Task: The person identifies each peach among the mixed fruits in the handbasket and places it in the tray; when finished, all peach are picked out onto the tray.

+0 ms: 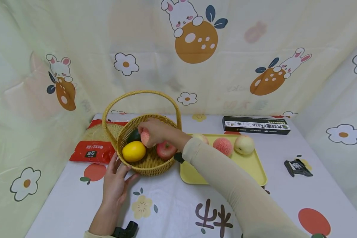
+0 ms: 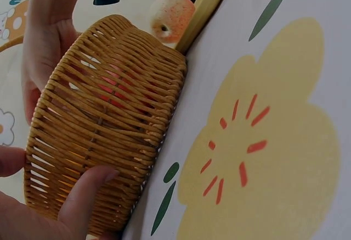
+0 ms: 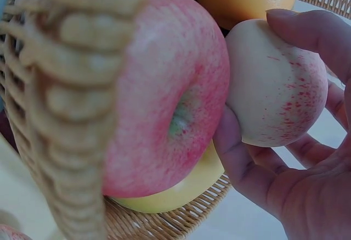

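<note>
A wicker basket (image 1: 154, 170) with a tall arched handle stands upright on the table. Inside it lie a yellow lemon (image 1: 134, 151), a dark green fruit (image 1: 134, 136), a red apple (image 1: 164, 150) and, seen in the right wrist view, a yellow-green fruit (image 3: 175, 193). My right hand (image 1: 158, 131), reaching into the basket, grips a pale peach with red specks (image 3: 279, 86) between thumb and fingers, beside the apple. Against the basket's outer left front rests my left hand (image 1: 115, 183), its fingers spread; the left wrist view shows the thumb (image 2: 88, 196) on the woven wall.
Right of the basket, a yellow tray (image 1: 193, 177) bears a pink peach (image 1: 223, 146) and pale round fruits (image 1: 244, 144), one partly behind my sleeve. Red packaging (image 1: 92, 151) lies at left. A black pasta box (image 1: 256, 125) and small black packet (image 1: 298, 167) lie at right.
</note>
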The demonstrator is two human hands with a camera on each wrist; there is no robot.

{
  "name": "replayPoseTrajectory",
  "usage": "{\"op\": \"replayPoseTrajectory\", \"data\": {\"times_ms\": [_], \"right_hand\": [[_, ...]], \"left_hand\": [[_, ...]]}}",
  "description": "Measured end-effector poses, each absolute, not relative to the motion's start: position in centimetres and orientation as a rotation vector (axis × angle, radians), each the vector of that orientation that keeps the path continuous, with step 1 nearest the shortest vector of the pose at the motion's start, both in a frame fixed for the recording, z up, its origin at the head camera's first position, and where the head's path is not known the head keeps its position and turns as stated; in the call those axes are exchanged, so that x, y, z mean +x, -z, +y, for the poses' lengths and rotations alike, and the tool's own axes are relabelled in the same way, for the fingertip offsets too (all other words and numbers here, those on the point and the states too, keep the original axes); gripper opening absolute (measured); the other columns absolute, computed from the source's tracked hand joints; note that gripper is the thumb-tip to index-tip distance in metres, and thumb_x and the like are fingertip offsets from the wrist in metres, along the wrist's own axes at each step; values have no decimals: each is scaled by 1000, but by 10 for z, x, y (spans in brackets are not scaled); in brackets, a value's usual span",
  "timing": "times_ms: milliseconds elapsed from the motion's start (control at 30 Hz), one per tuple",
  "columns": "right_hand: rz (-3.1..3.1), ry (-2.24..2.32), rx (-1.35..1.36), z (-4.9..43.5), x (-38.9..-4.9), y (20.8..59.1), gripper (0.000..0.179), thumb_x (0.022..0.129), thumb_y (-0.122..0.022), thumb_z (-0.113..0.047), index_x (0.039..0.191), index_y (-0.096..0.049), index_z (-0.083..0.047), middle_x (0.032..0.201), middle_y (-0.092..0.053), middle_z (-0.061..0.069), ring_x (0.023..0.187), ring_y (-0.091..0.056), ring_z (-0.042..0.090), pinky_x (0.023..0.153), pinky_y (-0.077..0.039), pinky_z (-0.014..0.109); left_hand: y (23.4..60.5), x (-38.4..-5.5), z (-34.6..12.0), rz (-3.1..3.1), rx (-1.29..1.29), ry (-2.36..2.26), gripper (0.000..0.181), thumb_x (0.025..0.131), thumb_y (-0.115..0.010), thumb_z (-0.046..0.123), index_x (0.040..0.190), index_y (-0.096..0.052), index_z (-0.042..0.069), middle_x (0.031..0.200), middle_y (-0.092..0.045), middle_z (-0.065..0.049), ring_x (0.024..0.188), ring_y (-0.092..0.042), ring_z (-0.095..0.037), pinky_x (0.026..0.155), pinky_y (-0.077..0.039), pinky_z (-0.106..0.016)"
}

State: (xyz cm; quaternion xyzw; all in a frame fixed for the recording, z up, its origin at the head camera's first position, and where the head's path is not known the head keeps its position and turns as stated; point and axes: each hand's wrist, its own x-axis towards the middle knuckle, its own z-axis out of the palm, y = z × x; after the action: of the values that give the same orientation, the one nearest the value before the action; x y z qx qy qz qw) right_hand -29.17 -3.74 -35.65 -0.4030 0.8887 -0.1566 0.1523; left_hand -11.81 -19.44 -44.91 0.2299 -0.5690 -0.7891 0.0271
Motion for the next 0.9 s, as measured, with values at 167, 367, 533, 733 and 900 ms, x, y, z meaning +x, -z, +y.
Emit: {"op": "replayPoseTrajectory", "data": {"times_ms": [167, 367, 533, 733, 900], "right_hand": [[2537, 503, -1156, -36, -293, 357, 53, 81, -84, -13, 131, -64, -15, 133, -64, 7, 123, -52, 26, 106, -50, 40], [2529, 644, -1150, -33, -296, 359, 49, 80, -86, -19, 125, -65, -18, 126, -66, 3, 111, -56, 22, 92, -53, 31], [2475, 829, -1089, -26, -297, 357, 49, 79, -87, -22, 123, -65, -21, 121, -67, 2, 100, -61, 21, 81, -54, 27], [2278, 1136, -933, -15, -294, 355, 48, 80, -86, -16, 123, -65, -22, 131, -61, 7, 93, -65, 24, 73, -62, 33], [2183, 1272, -888, -7, -290, 352, 47, 81, -85, -11, 123, -65, -19, 132, -58, 10, 101, -63, 26, 77, -62, 33]], "left_hand": [[450, -118, -195, -1760, 713, 2438, 79, 104, -60, 13, 165, -26, 49, 172, -28, 5, 137, -56, -28, 91, -65, -36], [450, -118, -195, -1755, 701, 2445, 78, 104, -59, 12, 165, -26, 48, 171, -29, 5, 137, -56, -29, 91, -65, -36], [449, -118, -194, -1747, 701, 2452, 78, 104, -59, 12, 165, -26, 48, 171, -29, 5, 136, -56, -29, 91, -65, -36], [447, -118, -194, -1750, 717, 2451, 79, 104, -60, 13, 165, -26, 49, 172, -28, 5, 137, -56, -28, 92, -64, -36], [447, -118, -194, -1754, 728, 2446, 79, 104, -60, 13, 165, -25, 49, 172, -27, 6, 139, -55, -28, 93, -64, -36]]}}
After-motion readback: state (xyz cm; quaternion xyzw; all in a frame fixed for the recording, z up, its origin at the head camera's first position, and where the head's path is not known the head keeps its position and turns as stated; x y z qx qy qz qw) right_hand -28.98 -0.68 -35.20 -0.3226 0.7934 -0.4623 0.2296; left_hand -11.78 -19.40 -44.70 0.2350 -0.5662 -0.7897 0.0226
